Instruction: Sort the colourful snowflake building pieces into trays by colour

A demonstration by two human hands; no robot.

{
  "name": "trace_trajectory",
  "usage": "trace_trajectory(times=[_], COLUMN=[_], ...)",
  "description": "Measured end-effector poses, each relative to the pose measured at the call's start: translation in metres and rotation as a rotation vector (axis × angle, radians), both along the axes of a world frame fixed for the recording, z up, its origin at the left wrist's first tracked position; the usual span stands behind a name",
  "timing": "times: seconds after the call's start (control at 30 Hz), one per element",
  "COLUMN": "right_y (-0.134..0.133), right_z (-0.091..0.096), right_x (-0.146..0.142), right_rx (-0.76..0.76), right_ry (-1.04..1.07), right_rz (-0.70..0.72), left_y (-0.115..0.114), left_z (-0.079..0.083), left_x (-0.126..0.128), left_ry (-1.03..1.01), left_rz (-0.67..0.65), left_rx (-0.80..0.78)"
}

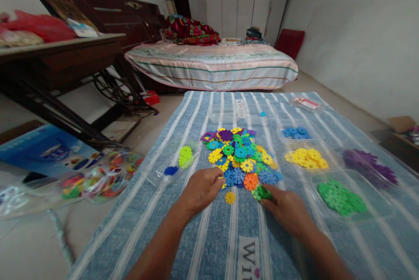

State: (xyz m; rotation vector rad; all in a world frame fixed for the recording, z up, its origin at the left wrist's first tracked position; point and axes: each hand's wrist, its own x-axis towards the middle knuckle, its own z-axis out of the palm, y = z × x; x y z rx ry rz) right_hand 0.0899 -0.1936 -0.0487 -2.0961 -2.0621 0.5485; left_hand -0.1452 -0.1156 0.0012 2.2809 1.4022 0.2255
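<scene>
A heap of mixed colourful snowflake discs (240,155) lies on a blue striped cloth (209,236). My left hand (201,190) rests at the heap's near left edge, fingers curled on a yellow disc. My right hand (286,210) is at the near right edge, pinching green discs (262,192). A single yellow disc (230,197) lies between my hands, and an orange disc (250,181) sits just beyond it.
Clear trays on the right hold sorted green discs (342,197), yellow discs (306,157), blue discs (295,132) and purple discs (369,164). Lime discs (186,156) sit on the left. A bag of toys (98,179), a dark table (59,61) and a bed (212,63) stand beyond.
</scene>
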Motion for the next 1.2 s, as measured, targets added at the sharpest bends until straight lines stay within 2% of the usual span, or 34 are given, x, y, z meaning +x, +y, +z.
trace_trajectory(times=[0.1, 0.23, 0.33, 0.4, 0.47, 0.53, 0.6, 0.67, 0.77, 0.87, 0.93, 1.03, 1.2], right_y=[-0.003, -0.012, -0.020, -0.024, -0.027, -0.030, -0.034, -0.036, -0.036, -0.028, -0.020, -0.009, -0.004], right_z=[-0.006, -0.014, -0.011, -0.004, 0.006, 0.019, 0.030, 0.037, 0.033, 0.020, 0.012, 0.007, 0.005], right_x=[0.002, 0.003, 0.006, 0.014, 0.026, 0.042, 0.055, 0.060, 0.046, 0.015, -0.004, -0.023, -0.029], right_rx=[0.046, 0.179, 0.290, 0.390, 0.534, 0.646, 0.665, 0.661, 0.588, 0.363, 0.209, 0.059, 0.002], right_ry=[0.001, 0.106, 0.198, 0.178, 0.049, -0.171, -0.355, -0.392, -0.222, -0.082, -0.099, -0.189, -0.252], right_rz=[0.021, 0.014, -0.043, -0.084, -0.191, -0.403, -0.604, -0.678, -0.495, -0.251, -0.154, -0.076, -0.042], left_y=[-0.008, -0.014, -0.017, -0.019, -0.020, -0.021, -0.021, -0.021, -0.020, -0.020, -0.020, -0.021, -0.020], left_z=[-0.013, -0.021, -0.023, -0.024, -0.024, -0.024, -0.025, -0.025, -0.027, -0.029, -0.029, -0.029, -0.028], left_x=[0.007, 0.010, 0.011, 0.013, 0.014, 0.015, 0.015, 0.015, 0.014, 0.013, 0.012, 0.010, 0.010], left_ry=[0.035, 0.078, 0.098, 0.109, 0.129, 0.142, 0.141, 0.140, 0.139, 0.114, 0.093, 0.060, 0.006], left_rz=[-0.029, -0.043, -0.056, -0.068, -0.084, -0.097, -0.104, -0.103, -0.100, -0.108, -0.108, -0.087, -0.049], left_rx=[-0.055, -0.084, -0.074, -0.072, -0.071, -0.069, -0.078, -0.091, -0.092, -0.096, -0.107, -0.133, -0.177])
